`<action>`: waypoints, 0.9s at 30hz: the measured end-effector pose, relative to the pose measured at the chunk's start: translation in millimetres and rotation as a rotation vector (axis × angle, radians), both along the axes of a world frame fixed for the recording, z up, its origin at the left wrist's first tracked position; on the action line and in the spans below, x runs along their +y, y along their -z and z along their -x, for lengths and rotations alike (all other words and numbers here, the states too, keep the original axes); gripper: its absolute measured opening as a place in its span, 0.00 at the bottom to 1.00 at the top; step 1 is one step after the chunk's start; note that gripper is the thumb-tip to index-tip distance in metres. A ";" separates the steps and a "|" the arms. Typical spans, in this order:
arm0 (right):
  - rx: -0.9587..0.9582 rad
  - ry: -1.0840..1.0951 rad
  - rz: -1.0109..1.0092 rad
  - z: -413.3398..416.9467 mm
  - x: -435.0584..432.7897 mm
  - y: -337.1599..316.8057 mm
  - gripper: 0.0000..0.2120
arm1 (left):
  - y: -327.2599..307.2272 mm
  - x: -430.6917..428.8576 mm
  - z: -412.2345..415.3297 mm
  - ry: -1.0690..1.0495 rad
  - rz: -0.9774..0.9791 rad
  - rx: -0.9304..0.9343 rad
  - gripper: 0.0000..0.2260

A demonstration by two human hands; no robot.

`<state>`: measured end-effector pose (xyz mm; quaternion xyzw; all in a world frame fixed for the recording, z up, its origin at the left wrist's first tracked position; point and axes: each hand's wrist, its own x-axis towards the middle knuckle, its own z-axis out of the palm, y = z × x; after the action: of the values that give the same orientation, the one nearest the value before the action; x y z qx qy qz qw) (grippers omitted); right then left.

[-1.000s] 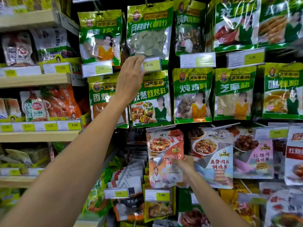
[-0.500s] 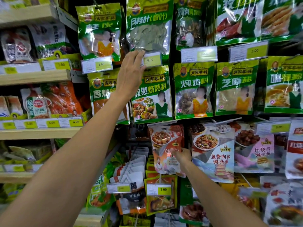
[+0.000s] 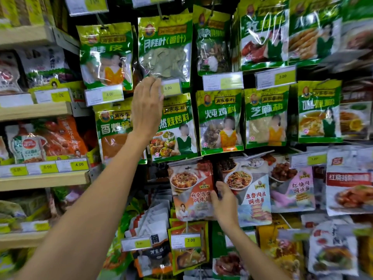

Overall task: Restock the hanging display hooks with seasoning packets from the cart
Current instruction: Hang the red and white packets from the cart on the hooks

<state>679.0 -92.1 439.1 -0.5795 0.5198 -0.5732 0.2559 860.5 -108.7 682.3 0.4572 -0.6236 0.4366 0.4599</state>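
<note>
Head view, display wall, wooden shelves, left hand fingers straight, right hand pinching orange packet

Two hands: left hand, right hand. Five top-row green packets hang above five second-row green packets. Four sauce packets hang under those, though blur at the right edge may hide more. Four wooden shelves stand on the left.

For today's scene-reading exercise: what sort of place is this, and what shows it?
Likely a grocery shop aisle: seasoning packets hanging in rows, yellow price tags beneath them, and wooden shelves of packaged food at the left.
</note>
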 end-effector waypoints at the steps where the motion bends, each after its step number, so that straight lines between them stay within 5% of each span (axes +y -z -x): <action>1: 0.011 -0.005 0.016 7.9 4.1 -2.6 0.16 | 5.3 1.9 5.3 0.003 0.003 0.025 0.17; 8: 0.029 0.069 0.095 99.6 32.2 -1.2 0.09 | 95.1 19.1 95.3 0.230 -0.034 0.071 0.09; 16: 0.051 0.271 -0.046 283.5 111.0 69.4 0.11 | 233.2 58.9 269.3 0.631 -0.529 0.634 0.13; 21: 0.077 0.486 -0.201 400.6 183.2 135.3 0.09 | 287.9 78.9 349.7 0.578 -0.482 0.581 0.15; 27: 0.040 0.680 -0.339 500.9 245.5 183.5 0.13 | 371.4 122.9 494.4 0.826 -1.010 0.478 0.16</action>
<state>178.1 153.5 255.6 -0.3345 0.7746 -0.5199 0.1332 366.1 14.2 310.9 0.4241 -0.7550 -0.2306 0.4438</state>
